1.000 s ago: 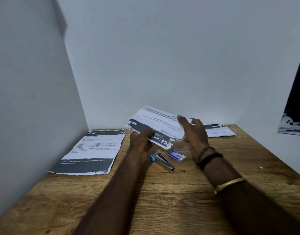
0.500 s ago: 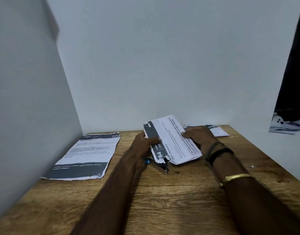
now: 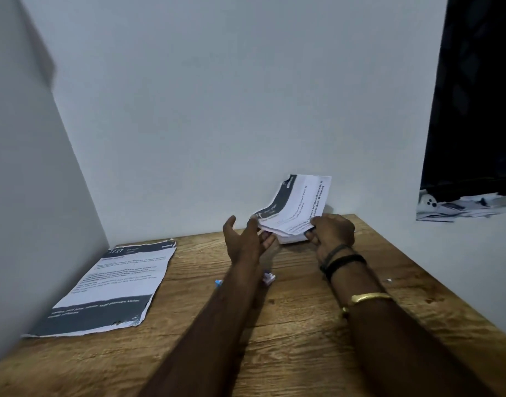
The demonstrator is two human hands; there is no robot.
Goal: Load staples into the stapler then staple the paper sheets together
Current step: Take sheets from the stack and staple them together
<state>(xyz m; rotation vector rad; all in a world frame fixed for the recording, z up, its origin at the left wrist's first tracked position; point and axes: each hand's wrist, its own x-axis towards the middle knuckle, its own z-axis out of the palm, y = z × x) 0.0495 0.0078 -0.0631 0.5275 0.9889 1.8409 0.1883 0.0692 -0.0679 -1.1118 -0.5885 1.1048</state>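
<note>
A stack of printed paper sheets [image 3: 300,207] with a dark header band is held tilted above the back of the wooden table [image 3: 303,325], close to the back wall. My right hand [image 3: 331,233] grips its lower right edge. My left hand [image 3: 244,239] is spread, thumb raised, its fingertips at the stack's lower left corner. The stapler is mostly hidden under my left forearm; only its blue end [image 3: 218,282] shows. The small staple box [image 3: 269,277] lies on the table just right of that forearm.
A second stack of printed sheets [image 3: 111,285] lies flat at the table's left, by the left wall. A tiny white scrap [image 3: 388,280] sits near the right edge. A dark panel [image 3: 475,110] with loose papers [image 3: 460,207] beneath it is at the far right.
The paper stack has risen and moved right toward the back wall in my right hand. My left hand has loosened its grip and spread. The stapler and staple box stayed on the table.
</note>
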